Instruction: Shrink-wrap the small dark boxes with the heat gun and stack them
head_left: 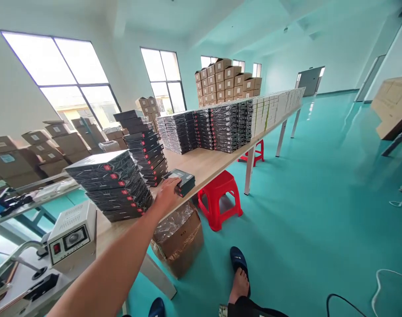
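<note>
My left hand (168,188) reaches in from the lower left and grips the near end of a small flat black box (186,181) on the long wooden table. Its fingers lie over the box's top and edge; part of the grip is hidden. Behind the hand rises a tall pile of black boxes with red labels (146,152). Nearer to me, left of the hand, a plastic-wrapped block of black boxes (113,189) leans slightly. My right hand is out of view.
Along the wooden table (201,162) run more wrapped black boxes (224,127) and white boxes (277,110). Below are a red stool (219,198) and an open carton (183,240). A sealing machine (72,233) stands at left. Cables (379,286) lie on the floor.
</note>
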